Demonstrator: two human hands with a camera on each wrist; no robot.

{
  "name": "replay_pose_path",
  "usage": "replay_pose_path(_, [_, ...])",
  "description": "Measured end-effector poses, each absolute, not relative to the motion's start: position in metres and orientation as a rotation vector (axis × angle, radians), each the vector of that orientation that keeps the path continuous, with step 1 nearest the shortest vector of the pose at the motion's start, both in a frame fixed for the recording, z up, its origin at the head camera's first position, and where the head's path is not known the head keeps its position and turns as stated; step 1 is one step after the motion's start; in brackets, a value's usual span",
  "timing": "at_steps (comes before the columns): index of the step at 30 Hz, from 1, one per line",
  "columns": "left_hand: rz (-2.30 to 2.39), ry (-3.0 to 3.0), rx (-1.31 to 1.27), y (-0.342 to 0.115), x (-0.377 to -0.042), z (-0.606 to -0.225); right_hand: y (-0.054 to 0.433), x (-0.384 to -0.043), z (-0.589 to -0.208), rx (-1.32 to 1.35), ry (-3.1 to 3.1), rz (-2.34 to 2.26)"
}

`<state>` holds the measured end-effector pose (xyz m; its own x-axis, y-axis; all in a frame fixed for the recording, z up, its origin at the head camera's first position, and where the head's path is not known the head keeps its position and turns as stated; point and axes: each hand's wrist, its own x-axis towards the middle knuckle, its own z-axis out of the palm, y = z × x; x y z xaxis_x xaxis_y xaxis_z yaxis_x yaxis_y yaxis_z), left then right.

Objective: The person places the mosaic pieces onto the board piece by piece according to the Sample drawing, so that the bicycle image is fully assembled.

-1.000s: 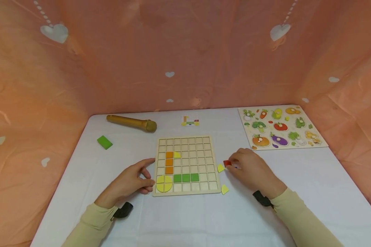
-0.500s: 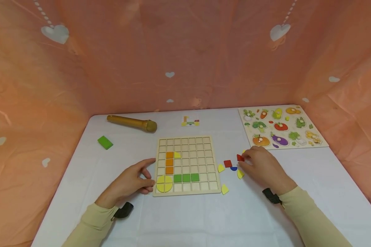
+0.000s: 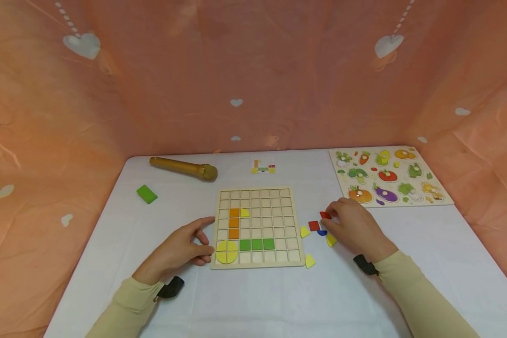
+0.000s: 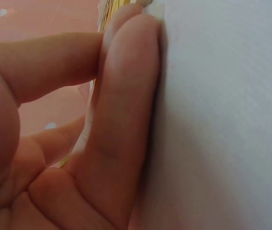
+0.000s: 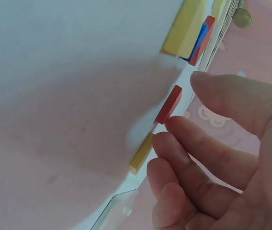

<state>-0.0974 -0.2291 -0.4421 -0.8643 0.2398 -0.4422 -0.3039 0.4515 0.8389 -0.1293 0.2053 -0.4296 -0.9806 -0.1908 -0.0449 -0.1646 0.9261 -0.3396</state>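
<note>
A wooden grid board [image 3: 274, 204] lies flat on the table, with orange squares [image 3: 234, 223], green squares [image 3: 257, 244] and yellow quarter circles [image 3: 226, 252] in its cells. My left hand [image 3: 181, 246] rests at the board's left edge, thumb and index fingertip against it. To the right of the board, my right hand [image 3: 352, 227] has its index fingertip at a small red piece [image 5: 168, 105] that lies on the table. The thumb stands apart from that piece in the right wrist view. A yellow piece [image 5: 142, 154], hidden in the head view, lies by the other fingertips.
Loose beside the board are a red square [image 3: 314, 226], a blue half circle [image 3: 322, 233] and yellow pieces [image 3: 305, 231]. A pattern card [image 3: 263, 165], a gold microphone [image 3: 183, 168], a green block [image 3: 146, 194] and a vegetable puzzle [image 3: 376, 164] lie farther out.
My right hand has left the red square and moved right to the other red piece, which has since shifted slightly left. The left hand has stayed at the board's edge.
</note>
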Motion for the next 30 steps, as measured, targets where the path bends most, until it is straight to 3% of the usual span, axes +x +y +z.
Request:
replay_pose_path(24, [1.411,2.203,-0.053,-0.230,-0.098,-0.446,0.196,-0.135,-0.428,-0.321,2.993,-0.560])
replay_pose_path(30, [1.418,2.191,-0.057,-0.231,-0.099,-0.447,0.172,-0.136,-0.421,-0.463,2.967,-0.595])
